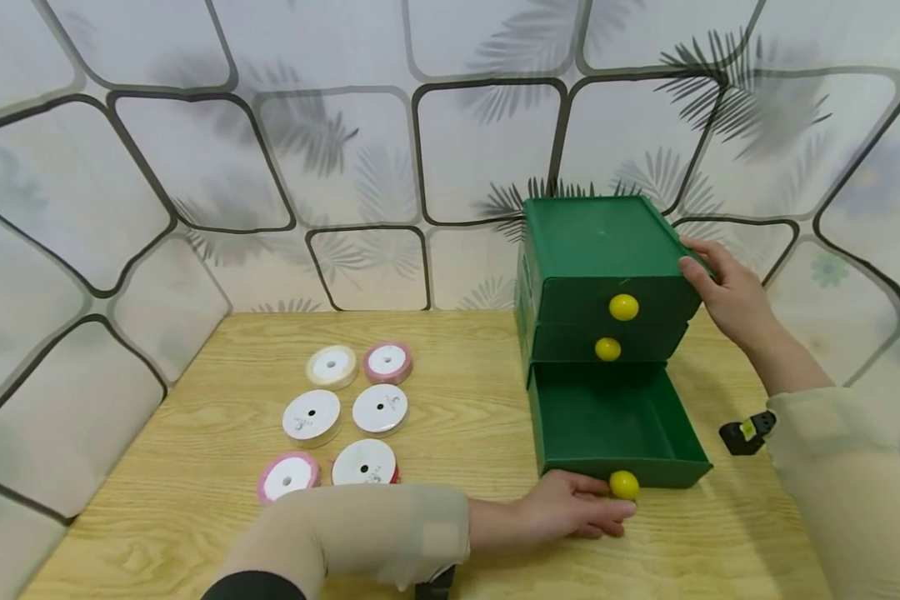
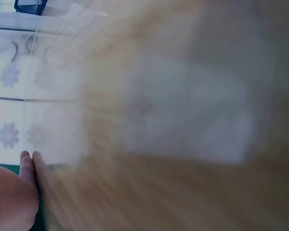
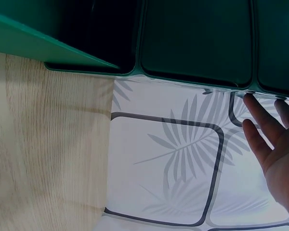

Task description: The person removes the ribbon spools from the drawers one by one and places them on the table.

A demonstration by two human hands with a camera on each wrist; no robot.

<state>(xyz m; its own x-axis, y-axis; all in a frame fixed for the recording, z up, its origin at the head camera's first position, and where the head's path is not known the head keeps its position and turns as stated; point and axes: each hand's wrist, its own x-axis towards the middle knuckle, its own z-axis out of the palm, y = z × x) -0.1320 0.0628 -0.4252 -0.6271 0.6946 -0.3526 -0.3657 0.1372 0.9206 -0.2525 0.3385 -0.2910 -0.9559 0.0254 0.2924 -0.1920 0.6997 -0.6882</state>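
Note:
A green cabinet of three drawers (image 1: 600, 237), each with a yellow knob, stands on the table. Its bottom drawer (image 1: 615, 417) is pulled out and has nothing in it. My left hand (image 1: 562, 510) is at the front of that drawer, its extended fingers beside and below the bottom yellow knob (image 1: 624, 485). In the left wrist view only part of this hand (image 2: 14, 197) shows at the lower left. My right hand (image 1: 735, 296) rests against the cabinet's upper right edge. Seen from the right wrist, that hand's fingers (image 3: 261, 114) are straight and spread at the cabinet's side.
Several ribbon spools sit in two columns on the left of the wooden table, among them a cream spool (image 1: 332, 367), a pink spool (image 1: 387, 362) and a white spool (image 1: 380, 408). A small black device (image 1: 747, 433) is right of the drawer. Patterned cloth (image 1: 487, 150) hangs behind.

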